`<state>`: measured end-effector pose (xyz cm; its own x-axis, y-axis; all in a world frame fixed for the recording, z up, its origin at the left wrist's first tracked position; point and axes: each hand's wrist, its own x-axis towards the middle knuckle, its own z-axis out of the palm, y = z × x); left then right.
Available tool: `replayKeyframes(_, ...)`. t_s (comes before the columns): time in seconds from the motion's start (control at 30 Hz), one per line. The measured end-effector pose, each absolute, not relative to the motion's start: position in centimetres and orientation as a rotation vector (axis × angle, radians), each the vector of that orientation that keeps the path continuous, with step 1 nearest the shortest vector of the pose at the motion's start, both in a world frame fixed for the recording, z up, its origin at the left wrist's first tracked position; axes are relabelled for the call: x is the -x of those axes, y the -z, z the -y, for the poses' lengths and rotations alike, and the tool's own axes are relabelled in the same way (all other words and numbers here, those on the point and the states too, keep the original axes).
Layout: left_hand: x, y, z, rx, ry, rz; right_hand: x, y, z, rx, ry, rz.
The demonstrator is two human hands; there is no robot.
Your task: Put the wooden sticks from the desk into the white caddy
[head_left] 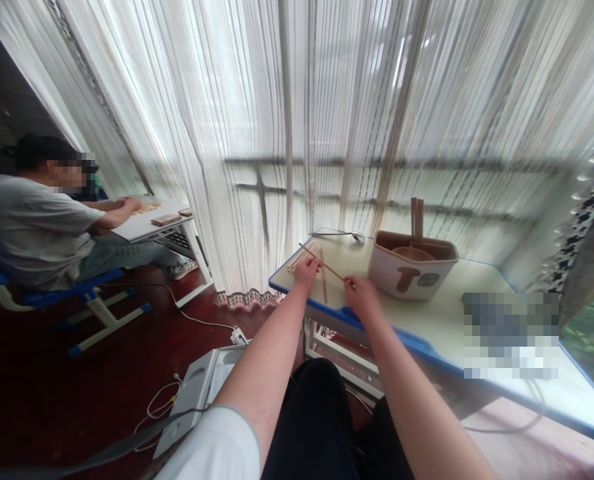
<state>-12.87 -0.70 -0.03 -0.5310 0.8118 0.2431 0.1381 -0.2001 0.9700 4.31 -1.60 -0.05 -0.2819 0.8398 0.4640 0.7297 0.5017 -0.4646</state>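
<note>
Dark-trousered knees, two bare forearms out to a blue-edged desk (pixel 427 347).

Left hand (pixel 305 272) rests on a loose bunch of chopsticks (pixel 304 257) at the desk's far-left corner; whether it is closed on any cannot be told. Right hand (pixel 359 293) pinches the near end of one chopstick (pixel 327 265), lifted aslant. Thin, stiff, light, likely smooth: best pinched near one end. Caddy (pixel 411 273) just right holds more sticks; spoon (pixel 341 235) behind.

1. Single head-worn view, looking forward and down along both forearms to the counter (pixel 441 320).
2. Faces the curtain (pixel 327 120); counter near, slanting rightward.
3. Wide, tilted lens; seated co-worker (pixel 37 220) far left.
</note>
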Motion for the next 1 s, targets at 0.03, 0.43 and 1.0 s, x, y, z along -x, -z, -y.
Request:
replayKeyframes(0.03, 12.9, 0.0, 0.7, -1.111, -1.789, -1.56, -4.3, 0.0, 1.6, 1.276, -0.212, 2.076)
replayKeyframes(0.43, 12.4, -0.6, 1.7, -1.182, -1.721, -1.53, -4.4, -0.1, 1.9, 1.226, -0.174, 2.063)
replayKeyframes(1.0, 12.4, -0.4, 1.5, -1.056, -1.778, -1.275, -4.3, -0.7, 2.3, 1.204, -0.232, 2.042)
